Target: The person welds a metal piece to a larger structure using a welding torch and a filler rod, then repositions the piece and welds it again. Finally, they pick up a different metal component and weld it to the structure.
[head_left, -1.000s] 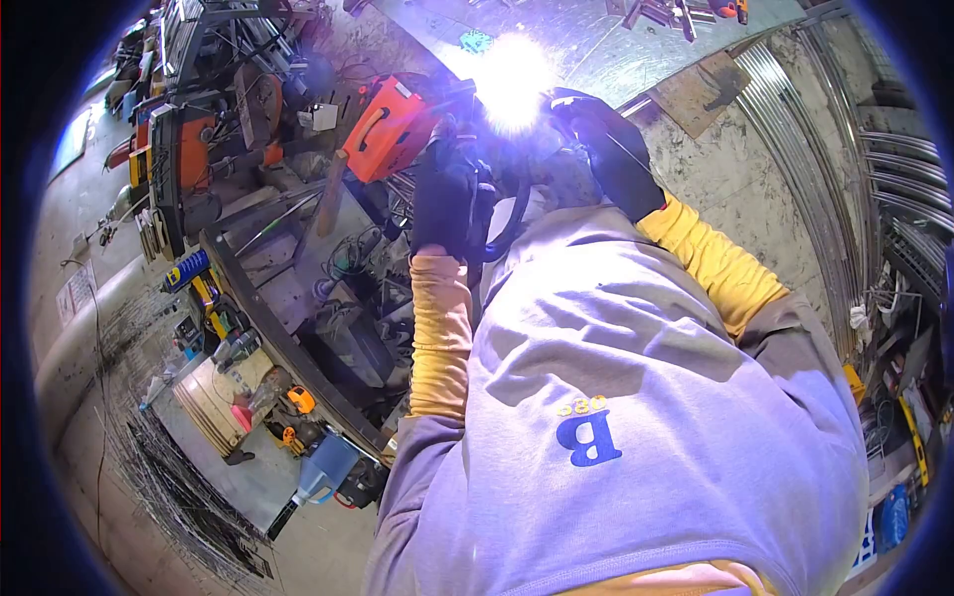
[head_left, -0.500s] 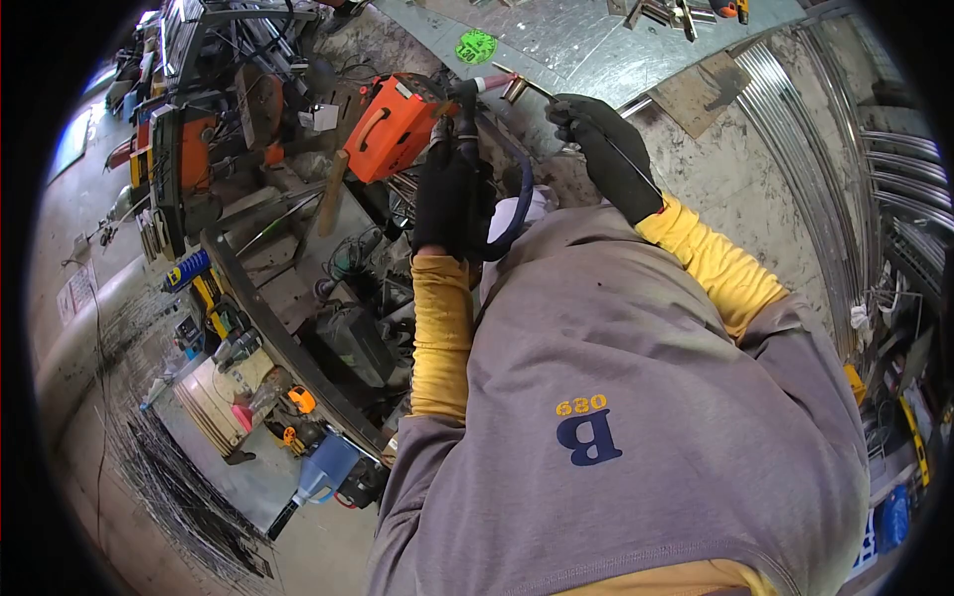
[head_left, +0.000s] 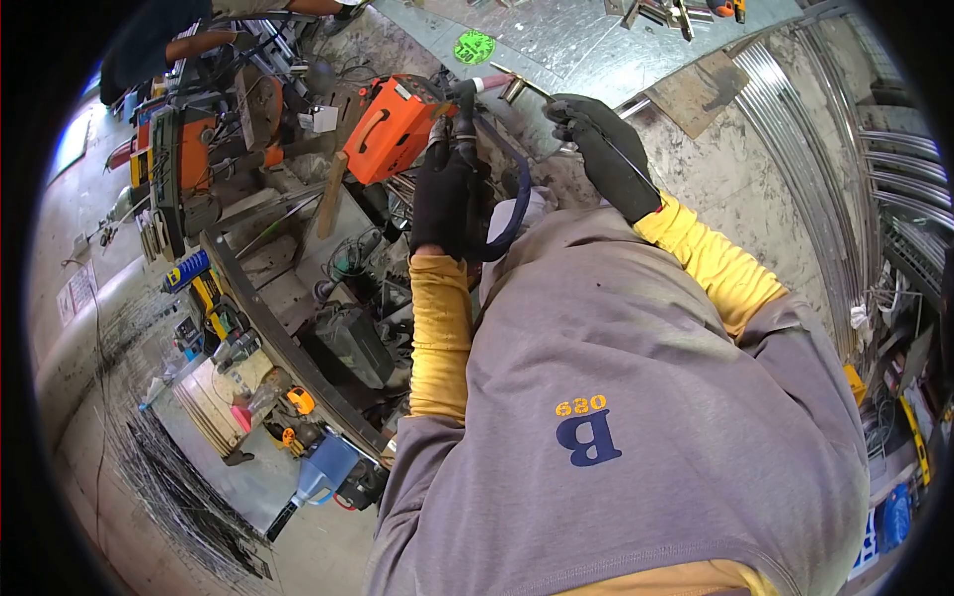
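My left hand (head_left: 444, 204), in a dark glove, is closed round a black welding torch (head_left: 464, 109). The torch's pink nozzle (head_left: 492, 81) points right, and its dark blue cable (head_left: 519, 204) loops below. My right hand (head_left: 608, 149), also in a dark glove, is closed on a thin metal rod (head_left: 628, 162). The rod's far end reaches up and left close to the nozzle, above a short metal tube piece (head_left: 513, 91). Whether the rod touches the nozzle or the piece, I cannot tell.
An orange machine (head_left: 383, 129) stands left of the torch. Behind lies a metal sheet (head_left: 556, 45) with a green round label (head_left: 474, 47). Curved metal tubes (head_left: 795, 139) lie at right, tools (head_left: 224, 308) at left. Another person's arm (head_left: 204, 45) is at upper left.
Another person's arm and dark clothing have come into view at the upper left. My hands, the torch and the rod have barely moved.
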`<state>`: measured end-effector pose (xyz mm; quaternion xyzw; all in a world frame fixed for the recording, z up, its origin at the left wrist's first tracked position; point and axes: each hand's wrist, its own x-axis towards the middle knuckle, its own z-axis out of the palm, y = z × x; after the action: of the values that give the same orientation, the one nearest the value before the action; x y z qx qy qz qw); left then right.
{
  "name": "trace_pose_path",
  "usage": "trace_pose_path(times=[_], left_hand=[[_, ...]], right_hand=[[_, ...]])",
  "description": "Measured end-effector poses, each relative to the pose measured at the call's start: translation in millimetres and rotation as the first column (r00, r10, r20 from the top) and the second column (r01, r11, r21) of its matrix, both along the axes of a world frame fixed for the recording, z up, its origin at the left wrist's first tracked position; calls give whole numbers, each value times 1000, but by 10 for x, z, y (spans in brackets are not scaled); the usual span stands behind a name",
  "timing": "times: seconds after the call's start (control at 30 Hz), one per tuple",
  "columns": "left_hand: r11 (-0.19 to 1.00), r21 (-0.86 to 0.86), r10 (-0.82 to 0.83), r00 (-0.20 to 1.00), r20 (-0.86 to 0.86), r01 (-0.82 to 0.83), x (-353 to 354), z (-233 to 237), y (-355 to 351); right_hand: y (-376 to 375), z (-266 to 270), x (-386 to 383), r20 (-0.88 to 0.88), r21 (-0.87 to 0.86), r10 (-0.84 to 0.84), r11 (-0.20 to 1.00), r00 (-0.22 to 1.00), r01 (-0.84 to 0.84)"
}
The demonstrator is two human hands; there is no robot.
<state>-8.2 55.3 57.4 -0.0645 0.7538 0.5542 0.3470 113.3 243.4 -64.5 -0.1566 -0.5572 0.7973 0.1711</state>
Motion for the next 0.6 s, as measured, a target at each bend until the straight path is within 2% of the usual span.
trace_pose_path(times=[0.1,0.2,0.23,0.27,0.4,0.43,0.47,0.53,0.6], left_hand=[[998,1,64,998,24,-64,27,47,52],[999,9,37,999,32,-38,11,31,36],[1000,10,26,999,22,-26,7,-4,-3],[1000,14,12,1000,8,-12,-8,-52,-47],[993,5,-114,988,-105,116,-99,-288,-213],[989,-5,-149,979,-138,150,-130,-377,-252],[981,-32,-192,965,-180,189,-153,-449,-284],[973,-50,-230,949,-214,225,-143,-416,-246],[981,155,-91,984,-151,115,-60,-328,-173]], right_hand=[[3,-17,-11,23,50,0,999,1000,-2],[17,-59,-9,35,-7,-2,1000,999,2],[61,-158,-1,-61,467,-36,882,997,61],[84,-255,9,-162,821,-21,552,987,147],[117,-174,-17,-166,864,-18,480,986,154],[57,-130,-13,-95,488,-44,869,995,85],[-12,-25,-19,-21,-39,-28,999,999,27],[-19,-70,-32,-61,-32,-36,999,997,35],[-10,-89,-14,-17,-12,3,1000,1000,-4]])
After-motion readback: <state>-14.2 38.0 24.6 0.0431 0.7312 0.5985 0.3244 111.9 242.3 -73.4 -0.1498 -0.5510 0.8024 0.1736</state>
